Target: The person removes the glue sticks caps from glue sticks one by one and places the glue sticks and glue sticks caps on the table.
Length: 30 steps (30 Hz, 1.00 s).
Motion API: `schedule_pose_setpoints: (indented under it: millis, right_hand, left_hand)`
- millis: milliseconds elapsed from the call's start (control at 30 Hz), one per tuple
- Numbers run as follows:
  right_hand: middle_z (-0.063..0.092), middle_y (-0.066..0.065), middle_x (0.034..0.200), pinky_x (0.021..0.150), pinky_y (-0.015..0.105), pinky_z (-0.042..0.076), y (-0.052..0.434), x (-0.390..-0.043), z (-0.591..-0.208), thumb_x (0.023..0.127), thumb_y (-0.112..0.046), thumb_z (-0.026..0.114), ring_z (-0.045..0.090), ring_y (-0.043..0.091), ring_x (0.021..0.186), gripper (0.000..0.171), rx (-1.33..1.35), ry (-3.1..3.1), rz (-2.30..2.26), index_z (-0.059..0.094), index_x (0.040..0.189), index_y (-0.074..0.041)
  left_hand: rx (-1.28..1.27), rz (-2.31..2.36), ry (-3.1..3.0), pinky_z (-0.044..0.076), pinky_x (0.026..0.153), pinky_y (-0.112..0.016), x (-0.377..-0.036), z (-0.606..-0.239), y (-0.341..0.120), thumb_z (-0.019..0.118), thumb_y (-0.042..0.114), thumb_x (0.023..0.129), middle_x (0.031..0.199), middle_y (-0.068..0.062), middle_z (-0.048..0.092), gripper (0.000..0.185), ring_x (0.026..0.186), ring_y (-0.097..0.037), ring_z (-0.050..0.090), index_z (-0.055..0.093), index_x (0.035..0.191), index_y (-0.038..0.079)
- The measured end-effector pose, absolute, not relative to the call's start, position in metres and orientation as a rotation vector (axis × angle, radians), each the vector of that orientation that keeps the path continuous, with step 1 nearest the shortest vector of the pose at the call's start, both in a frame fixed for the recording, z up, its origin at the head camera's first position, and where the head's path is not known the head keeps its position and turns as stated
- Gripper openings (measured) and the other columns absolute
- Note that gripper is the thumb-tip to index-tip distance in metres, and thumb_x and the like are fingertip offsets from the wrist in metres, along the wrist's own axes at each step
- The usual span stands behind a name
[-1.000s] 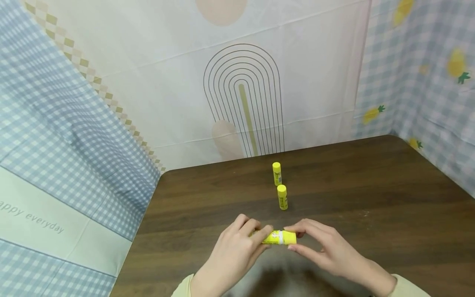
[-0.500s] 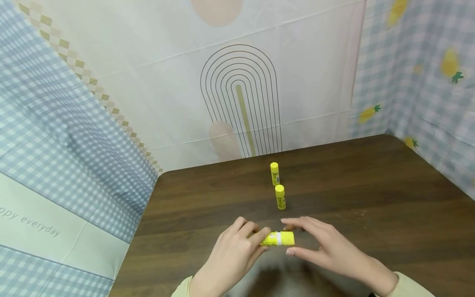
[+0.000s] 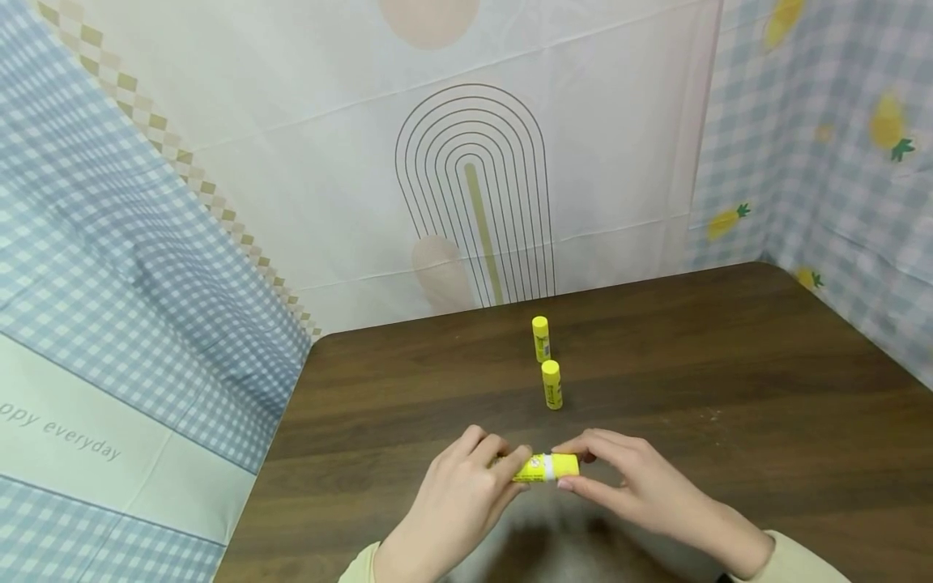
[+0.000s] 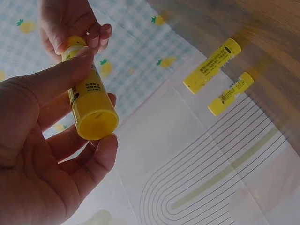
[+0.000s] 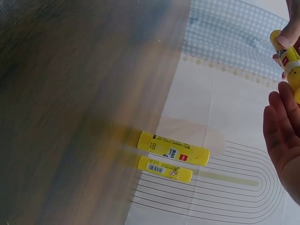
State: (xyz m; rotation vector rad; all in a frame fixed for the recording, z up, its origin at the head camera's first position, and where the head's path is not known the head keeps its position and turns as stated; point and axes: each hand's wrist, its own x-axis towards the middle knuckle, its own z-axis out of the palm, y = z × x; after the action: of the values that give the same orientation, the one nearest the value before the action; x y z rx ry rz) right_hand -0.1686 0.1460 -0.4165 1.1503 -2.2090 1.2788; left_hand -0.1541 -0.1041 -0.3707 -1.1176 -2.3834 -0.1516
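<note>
Printed on the checked cloth beside the dark wooden table (image 3: 729, 389) is "happy everyday"; glue labels are unreadable. Left hand (image 3: 455, 502) grips a yellow glue stick (image 3: 547, 467) level above the near edge. Right hand (image 3: 634, 486), half a second ago spread off it, now pinches its cap end. Two more glue sticks (image 3: 551, 385) stand beyond.

Two glue sticks (image 5: 173, 149) (image 5: 164, 168) stand side by side on the table (image 5: 70, 93) (blurred). At the frame's right edge, the right hand (image 5: 283, 140) touches a third stick (image 5: 291, 65).
</note>
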Motion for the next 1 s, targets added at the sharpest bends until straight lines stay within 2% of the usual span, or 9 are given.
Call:
schedule_pose_setpoints:
  millis: [133,333,400,667,800,1000]
  right_hand:
    - [0.063,-0.019,0.103,0.079,0.018,0.05,0.1473,-0.1685,-0.4168,0.083,-0.01,0.082,0.059,0.001,0.088,0.04,1.151,-2.228,1.272,0.067,0.117,-0.025]
    - [0.064,-0.012,0.104,0.078,0.016,0.048,0.1464,-0.1708,-0.4185,0.081,-0.009,0.084,0.059,0.003,0.086,0.04,1.206,-2.141,1.228,0.067,0.116,-0.019]
    - [0.064,-0.013,0.105,0.079,0.016,0.048,0.1461,-0.1712,-0.4193,0.081,-0.01,0.084,0.059,0.002,0.087,0.041,1.204,-2.152,1.231,0.066,0.117,-0.021]
    - [0.066,-0.01,0.115,0.076,0.023,0.052,0.147,-0.1689,-0.4201,0.086,-0.013,0.08,0.06,0.006,0.09,0.049,1.108,-2.268,1.249,0.062,0.131,-0.02]
    - [0.067,-0.012,0.115,0.075,0.025,0.053,0.1475,-0.1679,-0.4179,0.09,-0.013,0.077,0.061,0.005,0.09,0.041,1.068,-2.32,1.261,0.064,0.128,-0.022]
    - [0.07,-0.013,0.101,0.075,0.025,0.054,0.1479,-0.1688,-0.4184,0.093,-0.018,0.074,0.063,0.003,0.088,0.024,1.101,-2.318,1.292,0.067,0.114,-0.027]
  left_hand:
    - [-1.118,-0.144,-2.382,0.049,0.07,-0.019,-0.1538,-0.371,-0.1034,0.086,0.028,0.08,0.093,0.006,0.066,0.034,0.084,-0.01,0.051,0.072,0.11,0.018]
    - [-1.114,-0.133,-2.376,0.049,0.07,-0.019,-0.1538,-0.3733,-0.1038,0.086,0.03,0.081,0.092,0.006,0.066,0.033,0.083,-0.011,0.051,0.072,0.109,0.018]
    - [-1.11,-0.131,-2.37,0.049,0.069,-0.02,-0.1538,-0.3741,-0.1045,0.086,0.03,0.08,0.092,0.006,0.066,0.033,0.083,-0.011,0.051,0.072,0.108,0.018]
    - [-1.098,-0.13,-2.375,0.05,0.068,-0.021,-0.1534,-0.3765,-0.1069,0.086,0.032,0.08,0.091,0.006,0.067,0.034,0.082,-0.011,0.052,0.072,0.108,0.018]
    - [-1.099,-0.126,-2.38,0.05,0.068,-0.02,-0.1533,-0.3765,-0.1069,0.086,0.032,0.08,0.092,0.006,0.067,0.035,0.082,-0.011,0.052,0.072,0.109,0.018]
    - [-1.098,-0.129,-2.377,0.049,0.068,-0.02,-0.1532,-0.3763,-0.1065,0.086,0.032,0.08,0.091,0.006,0.067,0.034,0.08,-0.01,0.051,0.072,0.108,0.019]
